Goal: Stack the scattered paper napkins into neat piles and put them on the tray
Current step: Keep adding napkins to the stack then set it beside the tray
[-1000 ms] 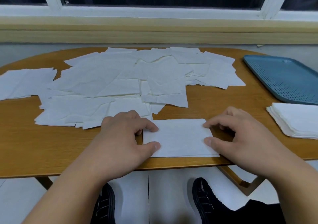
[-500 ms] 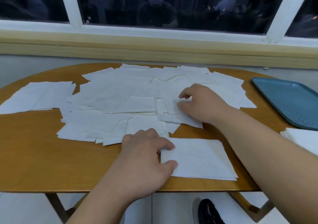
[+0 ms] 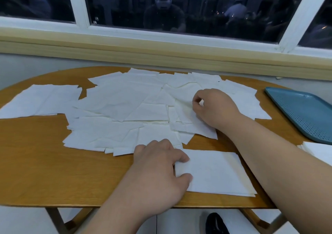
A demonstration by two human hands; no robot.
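The left grip (image 3: 158,169), a bare hand with bent fingers, is narrow. It holds the left edge of the neat pile (image 3: 215,174) between forefinger and thumb, both tips lying on the top sheet. That pile sits square on the bench (image 3: 36,162), directly right of this grip and close to the bench's near edge.

The right grip (image 3: 213,106) is beyond the pile, with its forearm reaching across the pile's right side. Its fingers are curled, and thumb and forefinger close tightly on one loose napkin (image 3: 186,108), pinching it at its upper part. That napkin lies on top of the scattered napkins (image 3: 116,104), a wide overlapping spread that runs left of this grip and behind it toward the far rim. Some sheets pass under the wrist and out to its right. Further left, apart from the heap, more flat napkins (image 3: 39,101) rest near the bench's left end.

Right of the right grip, past the last loose sheets, the blue tray (image 3: 305,115) lies on the bench with nothing visible on it. Nearer than the tray, at the picture's right edge, a second pile (image 3: 319,151) is partly in view.

A dark window (image 3: 179,9) stands beyond the bench, and a black shoe (image 3: 215,223) shows below it.
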